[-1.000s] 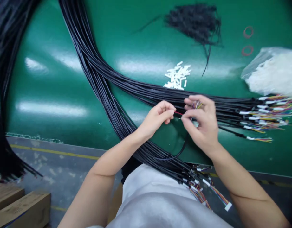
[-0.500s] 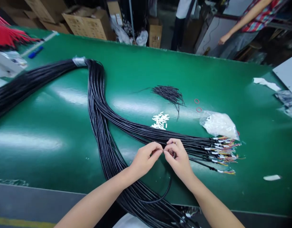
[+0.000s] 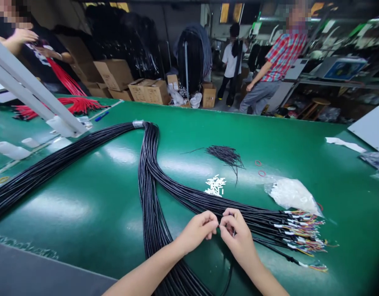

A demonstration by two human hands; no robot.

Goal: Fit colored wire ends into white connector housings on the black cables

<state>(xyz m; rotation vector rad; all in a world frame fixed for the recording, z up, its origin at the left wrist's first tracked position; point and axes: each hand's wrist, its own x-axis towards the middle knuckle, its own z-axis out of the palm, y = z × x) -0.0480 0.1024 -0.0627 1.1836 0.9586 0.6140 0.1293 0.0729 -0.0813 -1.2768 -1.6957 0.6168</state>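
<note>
My left hand (image 3: 198, 231) and my right hand (image 3: 238, 238) meet fingertip to fingertip over a green table (image 3: 93, 213), both pinched shut on the thin wire ends of one black cable (image 3: 230, 273) that loops down toward me. Beneath the hands lies a thick bundle of black cables (image 3: 152, 197). Its finished ends, with coloured wires and white connectors (image 3: 303, 234), fan out to the right. A small heap of loose white connectors (image 3: 215, 186) sits just beyond the hands.
A clear bag of white parts (image 3: 291, 194), a tuft of short black wires (image 3: 226, 155) and two red rubber bands (image 3: 259, 167) lie farther back. Red wire bundles (image 3: 68, 105) lie at the far left, by another person's hands. Cardboard boxes (image 3: 115, 74) and people stand behind the table.
The view has tilted up from the table edge to take in the room. My hands have closed together, their fingertips now touching on the wire.
</note>
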